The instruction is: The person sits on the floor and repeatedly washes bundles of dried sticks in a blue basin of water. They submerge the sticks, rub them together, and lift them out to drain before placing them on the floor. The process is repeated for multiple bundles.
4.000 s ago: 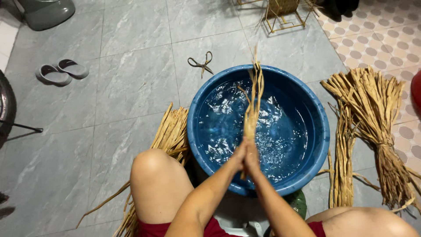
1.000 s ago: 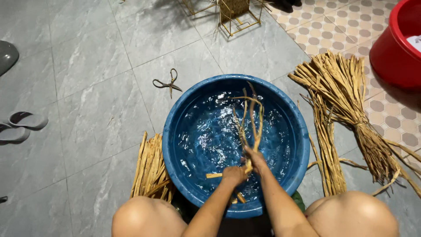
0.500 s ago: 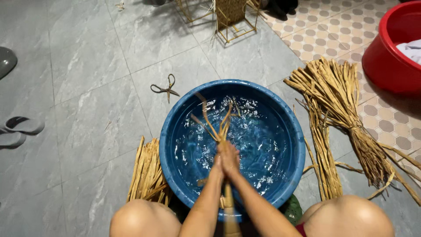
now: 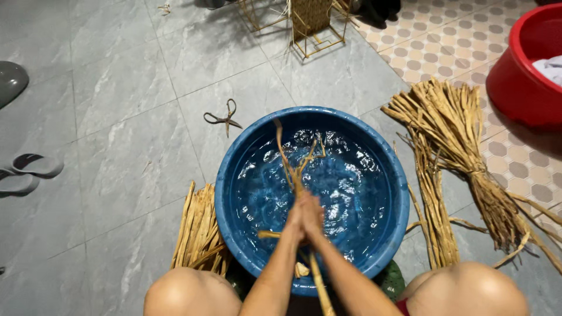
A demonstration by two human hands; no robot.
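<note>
Over the blue basin [image 4: 234,193] of water, your left hand [image 4: 294,217] and right hand [image 4: 312,217] press together, both closed around wet straw strands [image 4: 293,167] that stick up above the water.

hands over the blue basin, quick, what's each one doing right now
Left hand: closed on the wet straw strands, pressed against the right hand.
Right hand: closed on the same strands above the blue basin.

Open floor tile lies at 9 to 11 o'clock of the blue basin [image 4: 234,175], save scissors [image 4: 222,117] at 11. Straw bundles [image 4: 462,158] block 3 o'clock; a smaller bundle [image 4: 199,231] blocks 8.
</note>
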